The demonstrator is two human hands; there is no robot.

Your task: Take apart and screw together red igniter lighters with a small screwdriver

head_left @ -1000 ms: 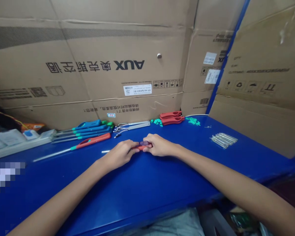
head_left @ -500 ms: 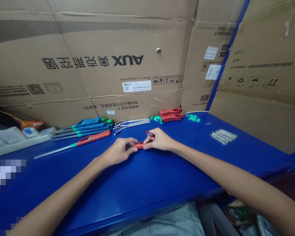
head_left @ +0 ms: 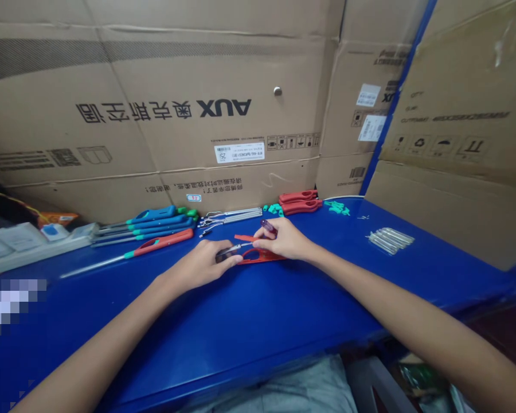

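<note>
My left hand [head_left: 210, 263] is closed around a slim grey metal lighter part [head_left: 230, 250], its pale tip pointing right. My right hand [head_left: 286, 240] is closed on a screwdriver with a see-through purple handle [head_left: 269, 226]. The same hand's fingertips are at the red lighter casing [head_left: 253, 257], whose trigger opening shows between the two hands. A thin red strip [head_left: 245, 237] sticks out left of the right fingers; whether it is a separate casing half is hard to tell. My left thumb touches the casing's left end.
Blue-handled long lighters [head_left: 155, 221] and a red-handled one [head_left: 163, 240] lie at left, near a power strip [head_left: 38, 249]. Behind the hands are metal rods with wires [head_left: 236, 215], red casings [head_left: 301, 203] and green caps [head_left: 337, 207]. Clear tubes [head_left: 391, 240] lie at right. Cardboard walls the back.
The red casing has come apart from the metal part, which now shows in my left hand. My right hand has turned slightly, with the screwdriver handle tipped more upright.
</note>
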